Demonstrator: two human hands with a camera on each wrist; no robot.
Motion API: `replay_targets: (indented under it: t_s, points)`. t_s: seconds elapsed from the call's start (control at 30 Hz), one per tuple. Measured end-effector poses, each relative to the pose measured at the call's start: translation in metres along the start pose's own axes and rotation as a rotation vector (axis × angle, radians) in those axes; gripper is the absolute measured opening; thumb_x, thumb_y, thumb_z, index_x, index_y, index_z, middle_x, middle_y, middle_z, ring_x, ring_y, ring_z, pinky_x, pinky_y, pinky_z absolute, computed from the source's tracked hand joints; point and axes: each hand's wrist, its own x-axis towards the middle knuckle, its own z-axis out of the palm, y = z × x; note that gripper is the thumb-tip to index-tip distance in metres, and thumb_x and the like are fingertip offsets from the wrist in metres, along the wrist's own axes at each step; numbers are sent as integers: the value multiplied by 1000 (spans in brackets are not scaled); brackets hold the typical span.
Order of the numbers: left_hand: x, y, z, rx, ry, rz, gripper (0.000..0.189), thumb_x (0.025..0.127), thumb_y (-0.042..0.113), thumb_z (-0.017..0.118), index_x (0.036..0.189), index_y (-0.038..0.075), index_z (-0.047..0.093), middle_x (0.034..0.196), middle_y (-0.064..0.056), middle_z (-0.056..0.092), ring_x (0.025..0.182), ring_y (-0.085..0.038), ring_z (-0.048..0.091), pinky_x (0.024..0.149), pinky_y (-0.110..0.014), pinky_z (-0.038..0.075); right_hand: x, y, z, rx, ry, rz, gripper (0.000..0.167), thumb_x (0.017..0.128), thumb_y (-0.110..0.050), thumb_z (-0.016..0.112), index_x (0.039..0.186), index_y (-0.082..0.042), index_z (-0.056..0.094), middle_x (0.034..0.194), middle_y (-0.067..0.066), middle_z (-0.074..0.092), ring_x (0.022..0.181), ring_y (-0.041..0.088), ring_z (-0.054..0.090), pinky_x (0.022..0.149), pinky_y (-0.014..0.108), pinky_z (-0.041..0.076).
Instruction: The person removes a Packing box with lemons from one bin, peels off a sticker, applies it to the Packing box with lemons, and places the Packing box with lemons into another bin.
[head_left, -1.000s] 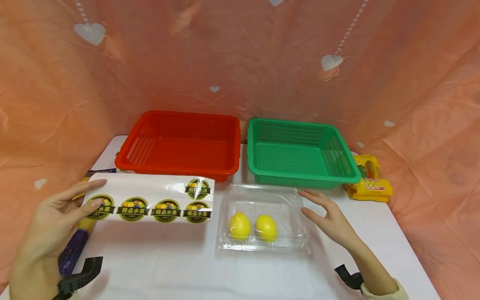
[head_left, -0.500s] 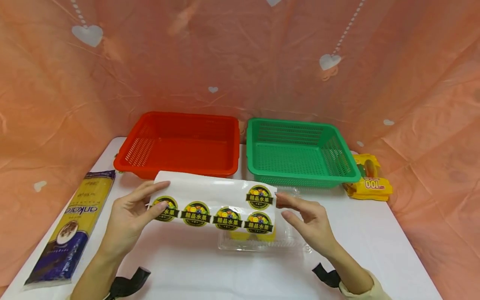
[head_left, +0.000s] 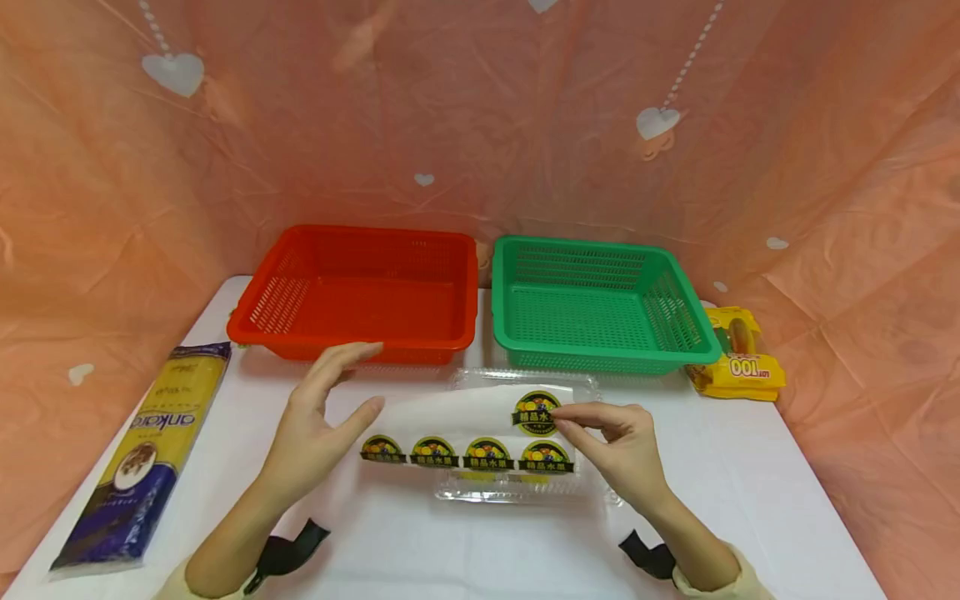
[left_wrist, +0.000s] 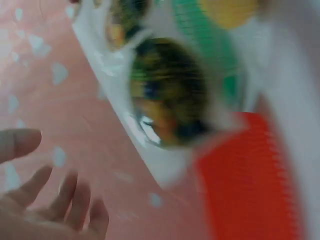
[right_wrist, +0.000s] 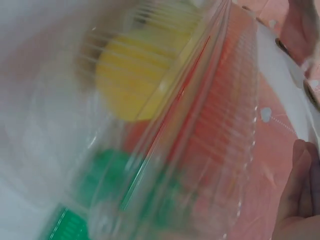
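Observation:
A white sheet of round fruit stickers (head_left: 442, 412) hangs over the table, its right edge pinched between the thumb and fingers of my right hand (head_left: 626, 450). At the sheet's left end, my left hand (head_left: 309, 437) is spread with nothing in it; the left wrist view shows its fingers (left_wrist: 75, 200) apart from the sheet. Behind the sheet lies a clear plastic fruit box (head_left: 517, 496), partly covered by it. Two yellow lemons in the box are mostly hidden in the head view; one lemon (right_wrist: 132, 80) shows through the plastic in the right wrist view.
A red basket (head_left: 360, 353) and a green basket (head_left: 600, 364) stand side by side at the back. A yellow and purple pasta packet (head_left: 142, 458) lies along the left edge. Beside the green basket at right sits a yellow snack pack (head_left: 738, 379).
The sticker sheet moved from the left to in front of the box. My right hand came to its right edge and took hold; my left hand let go of the left end.

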Motion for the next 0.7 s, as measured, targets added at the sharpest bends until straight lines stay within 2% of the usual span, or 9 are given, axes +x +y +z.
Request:
replay_targets:
  t_s: [0.07,0.13,0.23,0.3,0.4,0.53,0.6,0.7]
  points:
    - [9,11,8,38,-89,42,57,87,-4,72,138,15,57,133,3,57,124,-20,52,104,-32,41,-1,0,3,5,-20,24,22,79,25,65,94,12,73,94,2,76,87,11,73,78,24,57]
    - [17,23,21,68,-196,61,55,89,5,73,140,16,56,131,3,59,122,-18,54,104,-38,44,-2,1,7,19,-43,10,22,79,25,65,94,11,73,95,5,76,88,12,73,78,25,57]
    - [25,35,42,96,-344,47,57,91,14,73,144,16,51,125,3,62,118,-16,57,100,-46,47,-2,3,13,40,-72,-31,24,79,26,64,95,11,73,95,10,76,89,13,73,78,26,58]
    - [27,38,54,97,-410,23,61,91,16,74,146,16,48,119,2,64,113,-16,59,98,-45,49,-3,5,16,60,-88,-79,26,79,27,63,96,11,73,95,11,75,90,13,73,78,25,58]
    - [28,37,63,58,-466,-25,67,89,10,75,148,18,45,108,3,66,105,-15,62,95,-43,49,-2,5,19,65,-99,-94,26,79,27,64,96,10,73,95,11,75,90,13,73,78,26,58]
    - [29,34,65,-44,-504,-106,69,87,1,75,146,20,46,95,5,68,93,-11,64,93,-41,49,-2,5,20,80,-109,-99,27,79,27,64,96,9,73,95,11,75,90,13,73,79,27,58]
    - [29,33,65,-101,-521,-138,63,86,-2,74,141,19,49,92,3,69,89,-10,64,93,-41,46,-2,5,20,86,-114,-95,26,79,26,63,97,10,73,95,12,75,90,13,72,78,26,58]
    - [29,30,65,-188,-537,-148,45,87,-5,72,125,12,54,97,-1,66,92,-15,63,94,-43,45,-2,4,20,88,-112,-78,25,80,25,64,97,10,73,95,11,75,88,12,72,74,24,58]
